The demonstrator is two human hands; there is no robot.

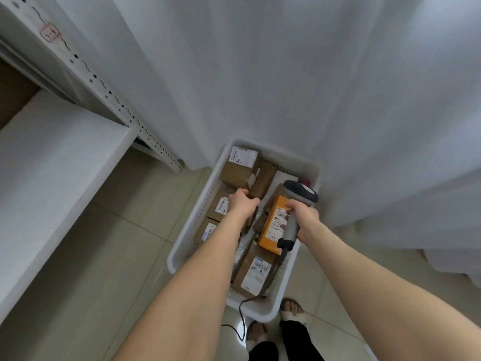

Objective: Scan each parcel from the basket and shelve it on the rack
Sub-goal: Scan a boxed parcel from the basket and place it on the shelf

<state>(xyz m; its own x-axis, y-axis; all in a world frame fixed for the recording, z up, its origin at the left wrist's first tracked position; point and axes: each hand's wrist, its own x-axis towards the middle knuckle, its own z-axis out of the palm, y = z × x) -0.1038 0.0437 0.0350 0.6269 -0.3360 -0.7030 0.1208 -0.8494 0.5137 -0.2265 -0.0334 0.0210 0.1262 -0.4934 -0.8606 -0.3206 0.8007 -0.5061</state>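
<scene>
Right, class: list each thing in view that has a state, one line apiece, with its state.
basket: on floor, holding parcels
left hand: grips brown parcel in basket
right hand: grips scanner
scanner: held over orange parcel, cable trailing
orange parcel: lying in basket, label up

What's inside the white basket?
The basket holds brown labelled parcels and an orange parcel. The left hand reaches among them; the right hand holds a scanner above. Lower layers are covered.
</scene>
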